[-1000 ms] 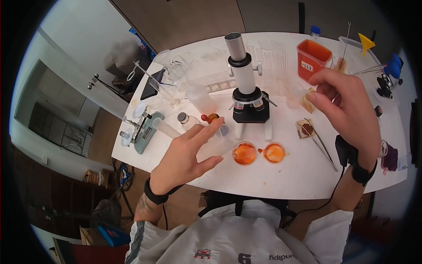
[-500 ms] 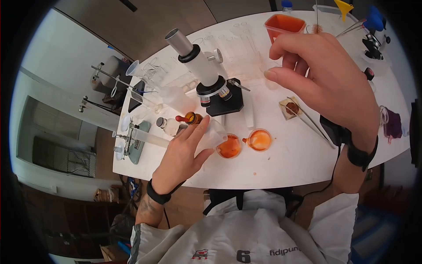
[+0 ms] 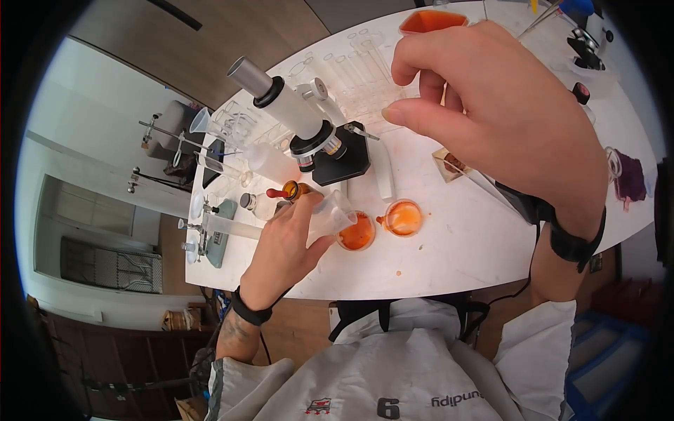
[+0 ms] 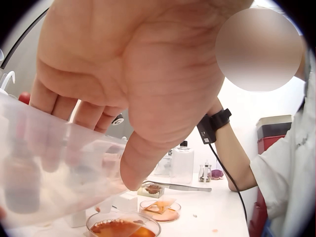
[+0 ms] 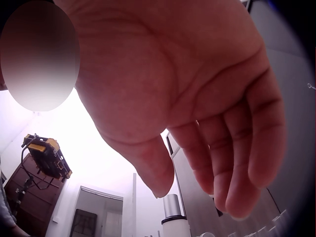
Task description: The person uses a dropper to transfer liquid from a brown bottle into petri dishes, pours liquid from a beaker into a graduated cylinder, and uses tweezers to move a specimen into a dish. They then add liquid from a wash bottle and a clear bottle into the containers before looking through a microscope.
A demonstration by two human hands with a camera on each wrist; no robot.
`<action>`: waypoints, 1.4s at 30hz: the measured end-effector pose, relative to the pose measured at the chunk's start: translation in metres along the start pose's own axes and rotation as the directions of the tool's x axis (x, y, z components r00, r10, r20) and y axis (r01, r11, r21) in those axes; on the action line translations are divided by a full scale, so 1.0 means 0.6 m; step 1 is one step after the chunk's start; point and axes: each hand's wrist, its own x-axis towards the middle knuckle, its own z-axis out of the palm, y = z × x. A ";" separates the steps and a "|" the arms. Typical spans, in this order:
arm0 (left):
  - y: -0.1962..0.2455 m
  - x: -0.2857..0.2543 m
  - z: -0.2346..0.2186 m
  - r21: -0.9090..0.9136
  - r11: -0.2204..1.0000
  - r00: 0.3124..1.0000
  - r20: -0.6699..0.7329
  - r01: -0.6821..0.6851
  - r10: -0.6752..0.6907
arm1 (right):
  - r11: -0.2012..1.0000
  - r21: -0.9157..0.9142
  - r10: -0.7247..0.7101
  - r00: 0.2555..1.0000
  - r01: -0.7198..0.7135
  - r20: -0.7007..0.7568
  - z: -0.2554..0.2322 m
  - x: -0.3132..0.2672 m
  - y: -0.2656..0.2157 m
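Note:
My left hand (image 3: 284, 242) reaches over a translucent plastic beaker (image 3: 333, 214), fingers extended down its far side and thumb spread near its edge. Through the beaker's wall (image 4: 94, 173) the fingers show faintly in the left wrist view. Just beyond the fingertips stands an amber bottle (image 3: 298, 189) with a red rubber bulb (image 3: 276, 193) beside its mouth. Two petri dishes of orange liquid, a left dish (image 3: 357, 230) and a right dish (image 3: 404, 217), lie right of the beaker. High over the table's right side hangs my right hand (image 3: 491, 105), its fingers loosely bent, holding nothing.
A microscope (image 3: 298, 119) stands behind the dishes, with glassware and a plastic bottle (image 3: 270, 163) around it. A small balance (image 3: 221, 235) is at the left. Tweezers (image 4: 185, 187) lie by a square dish (image 3: 448, 165); a red-orange tub (image 3: 432, 21) is at the back.
The head view has swung, shifting the table leftward and upward. My left fingers have come down closer around the beaker. My right hand appears larger and higher in view, still holding nothing.

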 end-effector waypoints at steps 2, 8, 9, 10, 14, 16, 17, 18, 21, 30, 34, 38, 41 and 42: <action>0.003 0.003 0.002 0.014 1.000 1.000 0.004 0.004 -0.004 | 0.999 0.028 0.040 0.999 -0.040 0.004 -0.002 -0.004 -0.006; 0.005 0.007 -0.001 0.067 0.997 0.999 0.021 -0.031 0.030 | 0.969 -0.143 -0.213 0.974 0.201 -0.073 0.009 -0.016 0.020; 0.006 0.007 -0.001 0.071 0.997 0.999 0.021 -0.035 0.033 | 0.974 -0.140 -0.192 0.977 0.178 -0.097 0.013 -0.020 0.010; 0.006 0.007 -0.001 0.075 0.996 0.999 0.022 -0.039 0.037 | 0.977 -0.137 -0.178 0.979 0.164 -0.100 0.014 -0.021 0.008; 0.009 0.008 -0.001 0.062 0.997 0.999 0.019 -0.036 0.035 | 0.990 -0.066 -0.130 0.991 0.128 -0.033 0.012 -0.017 0.012; 0.010 0.008 -0.002 0.067 0.997 0.999 0.019 -0.036 0.034 | 0.989 -0.010 -0.146 0.989 0.146 -0.016 0.009 -0.007 0.035; 0.011 0.008 -0.003 0.070 0.997 0.999 0.020 -0.035 0.034 | 0.983 -0.017 -0.182 0.983 0.182 -0.034 0.012 -0.003 0.050; 0.011 0.008 -0.003 0.063 0.998 0.999 0.024 -0.031 0.030 | 0.959 -0.099 -0.275 0.956 0.265 -0.099 0.037 -0.005 0.080; 0.010 0.008 -0.003 0.056 0.998 0.999 0.033 -0.024 0.022 | 0.929 -0.188 -0.345 0.929 0.318 -0.135 0.052 -0.006 0.088; 0.007 0.009 -0.002 0.073 0.996 0.998 0.018 -0.054 0.053 | 0.918 -0.254 -0.344 0.931 0.305 -0.123 0.062 -0.010 0.086; 0.007 0.011 -0.002 0.081 0.995 0.998 0.014 -0.064 0.063 | 0.927 -0.205 -0.338 0.937 0.314 -0.094 0.065 -0.010 0.082; 0.009 0.012 -0.004 0.080 0.996 0.998 0.047 -0.041 0.038 | 0.927 -0.150 -0.360 0.928 0.344 -0.094 0.073 -0.014 0.083; 0.007 0.012 -0.004 0.082 0.996 0.998 0.043 -0.039 0.036 | 0.908 -0.144 -0.410 0.905 0.394 -0.111 0.091 -0.011 0.089; 0.007 0.012 -0.003 0.081 0.996 0.998 0.044 -0.038 0.034 | 0.913 -0.116 -0.402 0.912 0.392 -0.082 0.093 -0.011 0.087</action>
